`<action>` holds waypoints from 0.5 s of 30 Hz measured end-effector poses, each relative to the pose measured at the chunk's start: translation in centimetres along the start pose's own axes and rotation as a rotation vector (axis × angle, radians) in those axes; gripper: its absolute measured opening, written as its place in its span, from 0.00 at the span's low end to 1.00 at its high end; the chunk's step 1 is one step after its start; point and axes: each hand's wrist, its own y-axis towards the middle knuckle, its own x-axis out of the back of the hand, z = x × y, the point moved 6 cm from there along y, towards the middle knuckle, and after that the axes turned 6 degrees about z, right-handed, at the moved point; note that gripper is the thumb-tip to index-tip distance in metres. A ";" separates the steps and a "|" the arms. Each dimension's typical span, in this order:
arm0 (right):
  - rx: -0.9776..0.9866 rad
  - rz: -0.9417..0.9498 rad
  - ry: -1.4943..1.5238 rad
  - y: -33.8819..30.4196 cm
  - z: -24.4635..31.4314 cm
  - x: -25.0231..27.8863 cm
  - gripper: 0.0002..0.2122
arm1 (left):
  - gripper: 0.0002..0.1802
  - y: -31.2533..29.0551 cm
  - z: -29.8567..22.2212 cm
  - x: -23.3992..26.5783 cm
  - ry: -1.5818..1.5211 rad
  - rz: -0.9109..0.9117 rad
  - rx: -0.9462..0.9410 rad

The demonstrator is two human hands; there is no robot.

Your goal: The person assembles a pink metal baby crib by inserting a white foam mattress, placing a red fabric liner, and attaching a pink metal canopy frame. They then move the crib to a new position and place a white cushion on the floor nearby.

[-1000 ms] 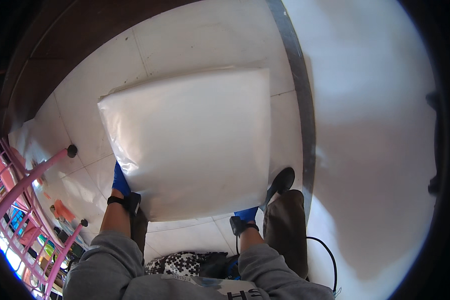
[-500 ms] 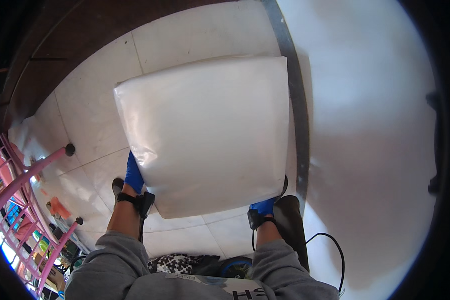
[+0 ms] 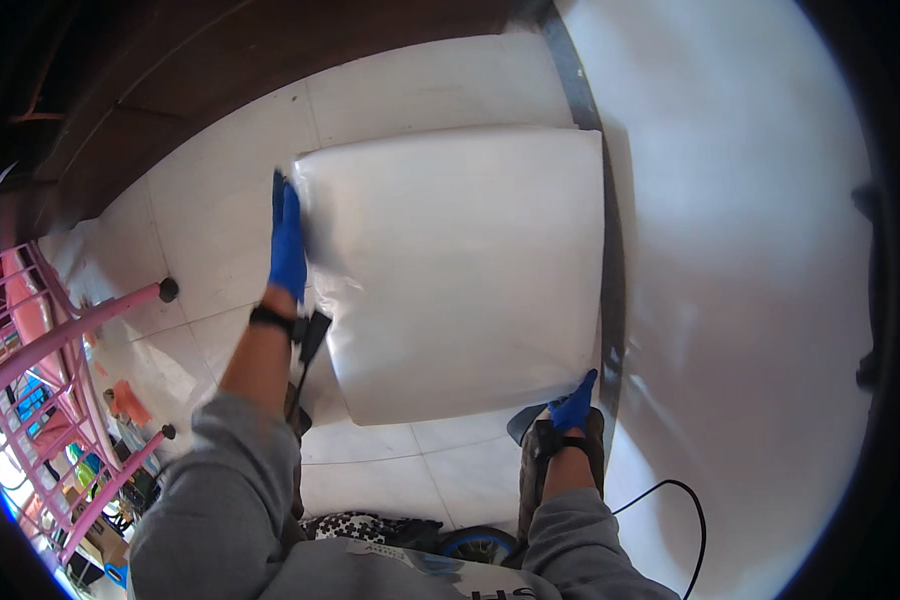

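A large boxy block in glossy white plastic wrap (image 3: 460, 270) fills the middle of the view, its far right corner beside the dark wall-foot strip. My left hand (image 3: 287, 240), in a blue glove, lies along the block's left side near the far corner. Its fingers are stretched forward and held straight. Down by the near right corner is my right hand (image 3: 574, 402), gloved in blue too, with fingers extended forward. Neither hand is wrapped around anything; whether the right palm presses on the block is hard to see.
At the left stands a pink metal rack (image 3: 80, 340) with feet jutting over the tiled floor (image 3: 220, 260). Dark furniture (image 3: 220, 60) curves across the far left. A white wall (image 3: 740, 280) rises at the right. A black cable (image 3: 685, 490) loops near my right arm.
The block appears further right in the view. My left hand has slid forward along its left side. My right hand has moved right, from the near edge to the corner, and shows more fully.
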 end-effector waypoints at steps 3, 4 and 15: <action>0.031 0.025 0.040 0.5 0.1 0.0 0.31 | 0.27 5.6 -3.5 -1.1 0.147 0.059 0.015; 0.044 -0.026 0.047 0.7 0.0 0.6 0.31 | 0.26 6.5 -4.0 -1.3 0.197 0.080 0.023; 0.062 0.148 0.142 0.6 -1.3 0.7 0.31 | 0.21 7.3 -1.9 -0.2 0.095 0.124 -0.028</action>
